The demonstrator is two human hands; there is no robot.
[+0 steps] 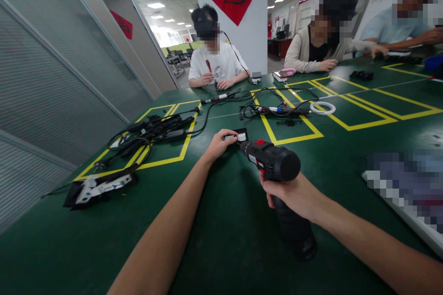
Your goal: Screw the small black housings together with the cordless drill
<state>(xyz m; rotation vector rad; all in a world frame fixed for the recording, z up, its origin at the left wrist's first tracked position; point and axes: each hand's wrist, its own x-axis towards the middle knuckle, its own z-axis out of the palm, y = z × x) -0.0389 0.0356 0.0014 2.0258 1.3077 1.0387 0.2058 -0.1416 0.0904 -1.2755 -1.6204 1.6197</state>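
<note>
Drill [273, 161] clenched in right hand [294, 196], long axis pointing away at small part [235, 137] left hand [219, 144] pinches; bare tabletop [224, 239] near.

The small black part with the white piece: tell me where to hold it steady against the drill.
Hold the small black part at its left end, coming from the left as the left hand does. It lies flat on the green table, and the drill in the right hand points at its right end.
</note>
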